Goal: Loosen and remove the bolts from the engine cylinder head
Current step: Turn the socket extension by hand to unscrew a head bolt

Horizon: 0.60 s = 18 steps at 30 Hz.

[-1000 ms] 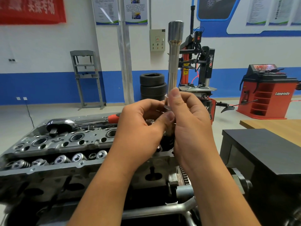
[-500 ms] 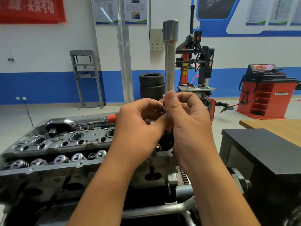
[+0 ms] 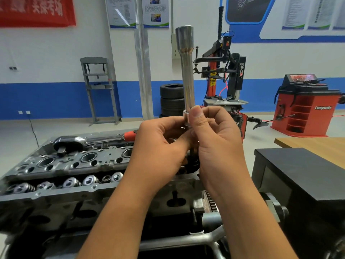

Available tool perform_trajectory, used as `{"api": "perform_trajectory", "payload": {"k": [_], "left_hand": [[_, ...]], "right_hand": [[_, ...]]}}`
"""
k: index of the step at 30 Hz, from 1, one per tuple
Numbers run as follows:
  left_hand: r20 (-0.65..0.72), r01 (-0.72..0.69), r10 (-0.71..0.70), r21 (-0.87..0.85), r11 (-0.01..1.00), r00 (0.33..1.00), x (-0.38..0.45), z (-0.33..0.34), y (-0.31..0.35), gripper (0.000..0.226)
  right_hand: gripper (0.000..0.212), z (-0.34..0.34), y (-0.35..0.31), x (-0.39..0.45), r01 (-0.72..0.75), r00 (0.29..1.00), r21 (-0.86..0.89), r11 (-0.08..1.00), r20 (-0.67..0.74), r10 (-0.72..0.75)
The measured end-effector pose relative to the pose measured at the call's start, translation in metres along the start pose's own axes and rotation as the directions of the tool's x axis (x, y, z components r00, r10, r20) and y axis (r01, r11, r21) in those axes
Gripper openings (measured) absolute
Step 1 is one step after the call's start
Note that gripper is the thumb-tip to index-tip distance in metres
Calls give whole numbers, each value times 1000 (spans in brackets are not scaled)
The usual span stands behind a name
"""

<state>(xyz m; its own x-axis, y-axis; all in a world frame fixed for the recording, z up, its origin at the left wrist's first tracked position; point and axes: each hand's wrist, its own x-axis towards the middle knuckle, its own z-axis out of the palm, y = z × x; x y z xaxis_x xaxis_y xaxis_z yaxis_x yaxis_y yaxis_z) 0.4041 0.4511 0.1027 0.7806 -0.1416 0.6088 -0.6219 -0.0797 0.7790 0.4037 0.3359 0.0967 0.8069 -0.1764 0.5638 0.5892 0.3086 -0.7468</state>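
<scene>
Both hands, left hand (image 3: 160,146) and right hand (image 3: 216,143), pinch the long socket bar (image 3: 187,75) upright over the cylinder head (image 3: 74,165), straighter than a second ago, so probably finger-spinning a loosened bolt out.

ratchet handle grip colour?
Red, on the ratchet lying on the cylinder head; the head view shows it just left of the hands.

an auto repair workshop: tire changer (image 3: 222,75), wheel balancer (image 3: 306,107), stacked tires (image 3: 171,100), engine cylinder head (image 3: 74,165) on a stand.
</scene>
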Motion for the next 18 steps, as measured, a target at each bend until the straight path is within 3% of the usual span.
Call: {"api": "perform_trajectory", "payload": {"k": [3,7,9,13,18], "left_hand": [[59,7,-7,-9,1000,998,0,0,1,21],[-13,-11,11,21,1000,1000,2,1,-1,20],[-23,-11,11,32,999,1000,2,1,-3,12],[-17,-20,21,31,999,1000,0,-1,-1,16],[16,22,-22,-24,999,1000,0,0,0,21]], "right_hand": [[25,1,0,0,-5,1000,1,1000,-30,5],[23,0,-1,2,-15,998,21,1000,-60,16],[23,1,-2,1,-16,999,-17,1000,-50,15],[20,1,-3,-2,-12,1000,-30,999,-6,12],[37,2,-5,-1,-22,999,-23,999,-26,21]]}}
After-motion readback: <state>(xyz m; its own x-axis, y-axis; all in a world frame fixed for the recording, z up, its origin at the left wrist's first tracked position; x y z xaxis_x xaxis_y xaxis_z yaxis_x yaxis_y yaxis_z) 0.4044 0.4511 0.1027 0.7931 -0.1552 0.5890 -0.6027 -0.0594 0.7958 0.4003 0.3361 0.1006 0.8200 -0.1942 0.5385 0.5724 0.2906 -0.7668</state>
